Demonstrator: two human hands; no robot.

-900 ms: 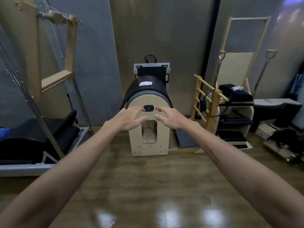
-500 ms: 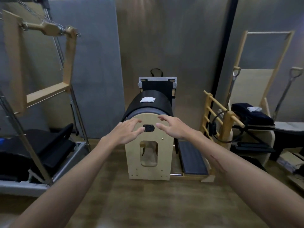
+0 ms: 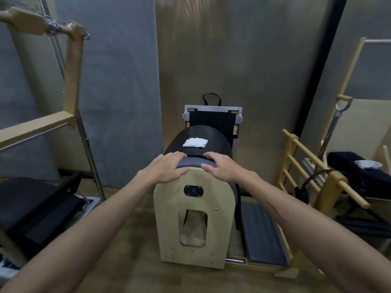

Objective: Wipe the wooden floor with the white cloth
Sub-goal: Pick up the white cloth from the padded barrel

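While the white cloth [image 3: 195, 142] lies folded atop the padded barrel [image 3: 201, 132], both hands, left hand [image 3: 167, 168] and right hand [image 3: 220, 167], rest flat and released on its near edge. Step: fetching; next, reach forward and grasp it before wiping the wooden floor [image 3: 131, 259].

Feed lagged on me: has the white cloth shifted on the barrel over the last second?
No. The cloth lies in the same spot on top of the barrel, neither hand on it; only the camera came closer.
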